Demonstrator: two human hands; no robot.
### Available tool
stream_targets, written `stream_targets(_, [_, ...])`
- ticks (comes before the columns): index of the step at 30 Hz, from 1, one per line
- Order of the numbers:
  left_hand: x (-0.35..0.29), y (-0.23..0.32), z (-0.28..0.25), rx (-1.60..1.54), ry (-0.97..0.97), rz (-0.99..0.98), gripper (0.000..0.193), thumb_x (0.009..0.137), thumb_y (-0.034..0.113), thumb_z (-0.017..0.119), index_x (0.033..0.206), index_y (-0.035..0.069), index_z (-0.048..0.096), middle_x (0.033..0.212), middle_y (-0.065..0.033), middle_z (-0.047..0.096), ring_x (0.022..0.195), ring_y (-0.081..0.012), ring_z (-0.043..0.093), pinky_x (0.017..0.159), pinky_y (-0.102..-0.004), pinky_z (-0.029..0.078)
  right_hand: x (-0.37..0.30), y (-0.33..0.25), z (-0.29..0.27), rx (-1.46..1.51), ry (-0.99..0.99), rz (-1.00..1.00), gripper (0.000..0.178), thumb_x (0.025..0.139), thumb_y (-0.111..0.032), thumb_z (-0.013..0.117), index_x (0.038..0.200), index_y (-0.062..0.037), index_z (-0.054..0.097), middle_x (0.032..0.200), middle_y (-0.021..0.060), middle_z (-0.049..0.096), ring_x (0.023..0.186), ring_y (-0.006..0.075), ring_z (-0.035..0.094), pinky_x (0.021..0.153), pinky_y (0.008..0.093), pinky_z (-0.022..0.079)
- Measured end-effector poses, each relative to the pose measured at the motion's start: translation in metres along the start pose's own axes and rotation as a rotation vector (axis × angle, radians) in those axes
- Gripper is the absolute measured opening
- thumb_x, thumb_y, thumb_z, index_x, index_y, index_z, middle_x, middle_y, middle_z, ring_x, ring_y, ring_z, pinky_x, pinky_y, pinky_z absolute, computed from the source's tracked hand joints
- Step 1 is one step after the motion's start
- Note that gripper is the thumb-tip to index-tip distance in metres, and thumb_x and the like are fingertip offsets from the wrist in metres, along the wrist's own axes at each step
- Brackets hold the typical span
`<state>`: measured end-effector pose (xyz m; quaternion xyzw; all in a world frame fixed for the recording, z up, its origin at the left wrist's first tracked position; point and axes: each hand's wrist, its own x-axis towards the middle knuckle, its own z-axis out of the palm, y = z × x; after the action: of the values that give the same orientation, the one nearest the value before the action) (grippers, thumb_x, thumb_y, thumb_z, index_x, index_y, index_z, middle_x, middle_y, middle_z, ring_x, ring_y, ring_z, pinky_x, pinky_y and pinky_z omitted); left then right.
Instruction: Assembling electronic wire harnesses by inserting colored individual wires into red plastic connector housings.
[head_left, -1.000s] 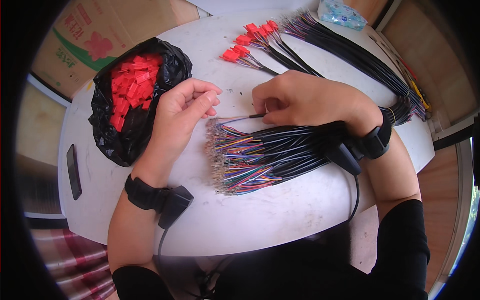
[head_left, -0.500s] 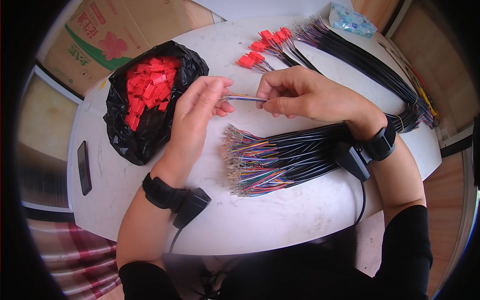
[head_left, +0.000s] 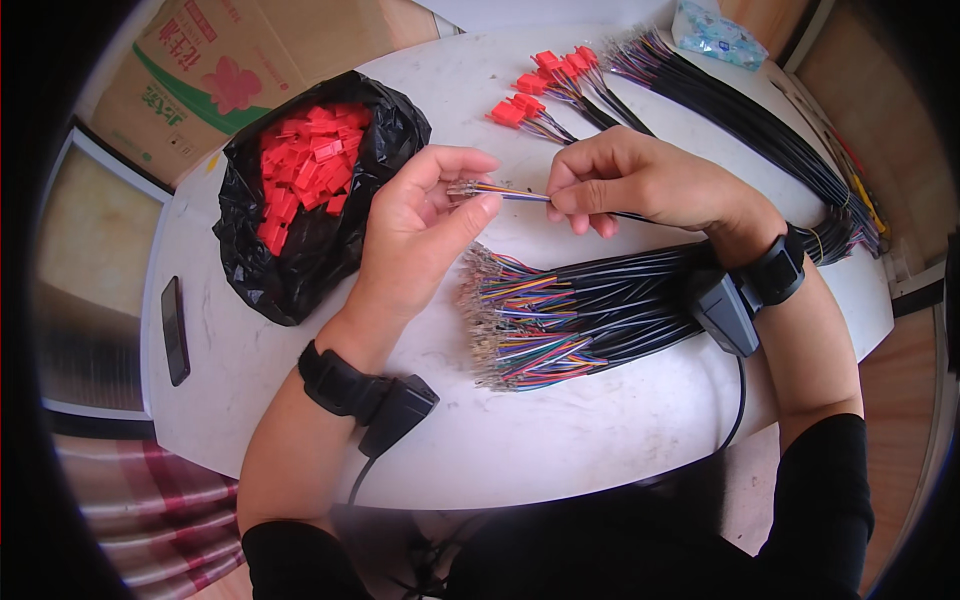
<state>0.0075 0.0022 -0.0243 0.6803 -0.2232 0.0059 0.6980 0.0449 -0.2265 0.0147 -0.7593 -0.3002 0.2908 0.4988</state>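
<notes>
My right hand (head_left: 650, 185) pinches a thin black cable between thumb and fingers. Its stripped end of coloured wires (head_left: 515, 193) points left, with small metal terminals at the tips. Around those tips my left hand (head_left: 425, 205) is cupped, thumb and fingers apart; whether the terminals touch its fingers is hard to tell. Below both hands lies a thick bundle of similar cables (head_left: 630, 310), its fanned terminals to the left. To the left of my left hand, an open black plastic bag (head_left: 240, 255) holds many red plastic connector housings (head_left: 310, 165).
Several cables with red connectors (head_left: 545, 75) on their ends lie at the back. Beside them stretches another long cable bundle (head_left: 745, 125). A soft blue pack (head_left: 718, 35) is at the far right, a phone (head_left: 174, 330) at the left edge of the white table (head_left: 520, 450). Behind stands a cardboard box (head_left: 290, 45).
My left thumb has swung away from the fingers, showing more of the wire tips. The right hand keeps its pinch on the cable. The whole view has shifted slightly.
</notes>
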Motion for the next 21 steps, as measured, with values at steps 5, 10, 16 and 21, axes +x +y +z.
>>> stream_targets(5, [-0.0004,0.0022,-0.0001,-0.009,-0.005,-0.024,0.024,0.086,0.002,0.058,0.109,-0.003,0.054,0.095,-0.0050,0.056,0.083,-0.0081,0.055,0.076,-0.0211,0.045,0.0005,0.0021,-0.0018,0.001,0.007,-0.017,0.019,0.090,-0.015,0.053,0.088,-0.0001,0.064,0.071,0.0009,0.059,0.062,0.0063,0.051,0.059,0.0202,0.042])
stream_targets(10, [-0.0009,0.0034,-0.0005,0.007,-0.004,-0.031,0.023,0.086,0.002,0.058,0.108,-0.003,0.055,0.095,-0.0047,0.056,0.083,-0.0083,0.055,0.076,-0.0211,0.045,0.0005,0.0023,-0.0014,-0.012,0.013,-0.022,0.019,0.090,-0.015,0.053,0.088,-0.0001,0.064,0.071,0.0010,0.059,0.062,0.0061,0.051,0.058,0.0200,0.042])
stream_targets(16, [0.0022,-0.0009,0.0009,0.152,0.060,0.125,0.023,0.083,0.002,0.060,0.106,0.000,0.056,0.094,-0.0044,0.056,0.085,-0.0112,0.055,0.077,-0.0249,0.045,0.0004,0.0023,-0.0017,0.019,0.027,-0.022,0.019,0.089,-0.015,0.054,0.089,-0.0002,0.064,0.072,0.0011,0.059,0.063,0.0056,0.051,0.059,0.0196,0.042])
stream_targets(21, [0.0024,0.0065,-0.0006,0.584,0.123,0.395,0.017,0.076,-0.001,0.063,0.093,0.004,0.059,0.090,-0.0064,0.056,0.085,-0.0171,0.056,0.077,-0.0279,0.045,0.0005,0.0025,-0.0022,0.038,0.030,-0.021,0.019,0.089,-0.015,0.054,0.089,0.0000,0.064,0.073,0.0011,0.059,0.063,0.0052,0.050,0.059,0.0193,0.042])
